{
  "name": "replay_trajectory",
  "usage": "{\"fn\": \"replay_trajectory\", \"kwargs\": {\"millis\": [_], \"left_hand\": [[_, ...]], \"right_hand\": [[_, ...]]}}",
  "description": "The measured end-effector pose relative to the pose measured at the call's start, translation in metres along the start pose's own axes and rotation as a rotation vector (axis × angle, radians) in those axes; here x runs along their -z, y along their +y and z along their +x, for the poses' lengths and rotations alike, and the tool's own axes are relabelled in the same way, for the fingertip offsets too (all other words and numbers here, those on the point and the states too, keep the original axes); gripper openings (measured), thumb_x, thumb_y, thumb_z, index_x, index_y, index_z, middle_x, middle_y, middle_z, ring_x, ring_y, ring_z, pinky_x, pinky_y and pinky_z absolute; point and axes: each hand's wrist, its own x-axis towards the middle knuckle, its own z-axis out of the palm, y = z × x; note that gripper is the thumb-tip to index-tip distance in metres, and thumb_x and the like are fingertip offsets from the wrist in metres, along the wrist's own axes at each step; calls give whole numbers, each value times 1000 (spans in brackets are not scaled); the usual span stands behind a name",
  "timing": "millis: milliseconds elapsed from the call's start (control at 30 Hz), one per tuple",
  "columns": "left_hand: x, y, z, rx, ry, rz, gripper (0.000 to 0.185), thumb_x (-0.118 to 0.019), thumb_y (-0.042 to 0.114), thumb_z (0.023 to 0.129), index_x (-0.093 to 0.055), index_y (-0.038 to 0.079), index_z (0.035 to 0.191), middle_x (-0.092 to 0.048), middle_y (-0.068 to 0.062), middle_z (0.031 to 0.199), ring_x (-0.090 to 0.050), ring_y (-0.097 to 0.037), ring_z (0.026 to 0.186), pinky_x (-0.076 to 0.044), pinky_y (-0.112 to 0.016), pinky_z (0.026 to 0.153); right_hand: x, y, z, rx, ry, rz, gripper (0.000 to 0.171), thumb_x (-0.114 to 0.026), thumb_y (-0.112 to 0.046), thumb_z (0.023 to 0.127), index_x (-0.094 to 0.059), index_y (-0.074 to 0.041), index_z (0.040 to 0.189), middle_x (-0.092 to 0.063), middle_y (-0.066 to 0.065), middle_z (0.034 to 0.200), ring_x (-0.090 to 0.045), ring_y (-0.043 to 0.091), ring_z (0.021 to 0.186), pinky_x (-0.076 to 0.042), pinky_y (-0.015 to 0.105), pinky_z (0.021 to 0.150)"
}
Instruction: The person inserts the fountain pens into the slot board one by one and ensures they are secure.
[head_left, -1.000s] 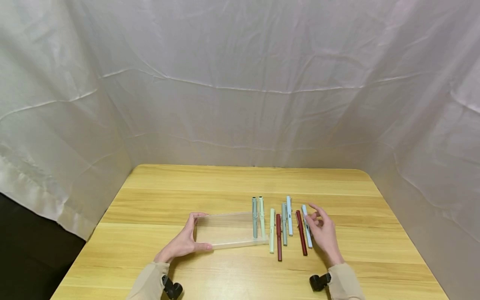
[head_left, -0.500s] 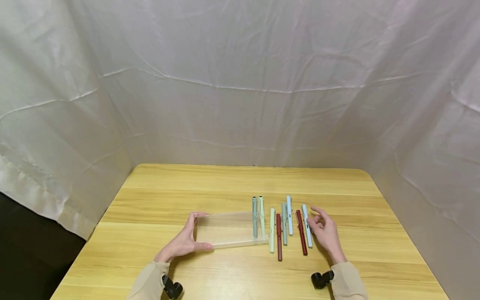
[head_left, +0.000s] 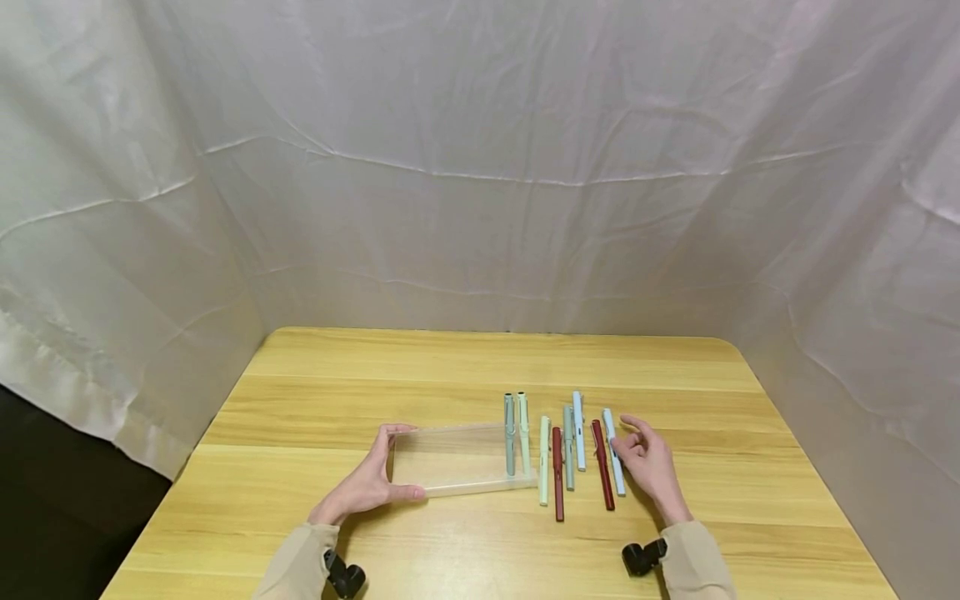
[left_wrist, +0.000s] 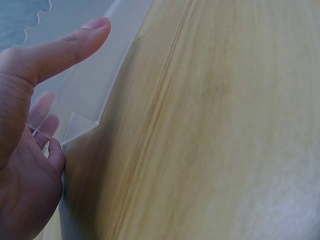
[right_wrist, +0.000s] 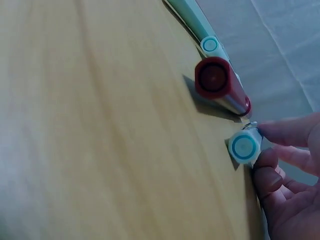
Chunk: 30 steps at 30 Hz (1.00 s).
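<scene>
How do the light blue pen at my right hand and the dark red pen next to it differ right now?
The light blue pen is pale with a blue ring on its end cap; the dark red pen is maroon all over. The right hand touches the light blue pen with its fingertips, while the dark red pen lies untouched. The light blue pen is the outermost on the right; the dark red pen sits just inside it. Both lie flat on the table, roughly parallel.
</scene>
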Motion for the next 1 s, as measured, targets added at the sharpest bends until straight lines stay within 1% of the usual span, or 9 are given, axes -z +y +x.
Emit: {"fn": "replay_trajectory", "kwargs": {"millis": [167,300,400,567,767,1000], "left_hand": [[0,0,0,-6,1,-2,99,-91,27,71,-28,8,144,-31,-24,154,-22,-47,150,-13,-70,122],[0,-1,0,-8,1,0,99,-91,28,71,-28,8,145,-32,-23,154,-22,-47,150,-14,-70,122],[-1,-1,0,-10,2,0,99,-91,28,72,-28,9,145,-31,-23,154,-22,-48,150,-13,-70,122],[-1,-2,0,-13,3,-1,98,-91,27,72,-28,8,145,-31,-23,155,-22,-47,150,-13,-70,122],[-1,-2,0,-7,4,-3,98,-91,27,72,-29,9,145,-31,-23,155,-22,-47,150,-14,-71,122],[-1,-3,0,-3,2,-4,97,-91,27,72,-29,10,145,-30,-23,155,-22,-47,150,-14,-71,121]], "right_hand": [[2,-1,-1,0,-19,7,53,-67,-9,95,-48,3,143,-62,12,90,-52,1,63,-47,17,62],[3,-2,0,-44,-36,-3,53,-65,-15,98,-46,0,145,-60,8,92,-52,3,66,-47,18,63],[3,-3,1,-63,-41,-25,52,-63,-18,99,-46,-1,146,-59,7,92,-52,4,67,-46,18,62],[4,-4,0,-51,-54,-28,53,-64,-13,98,-45,2,145,-61,10,92,-52,3,67,-47,18,62],[6,-5,0,-41,-77,-10,57,-66,-13,96,-44,4,146,-59,7,90,-50,2,66,-46,17,62],[6,-6,3,-26,-98,-106,62,-69,-18,95,-42,6,146,-61,9,92,-52,5,71,-48,17,64]]}}
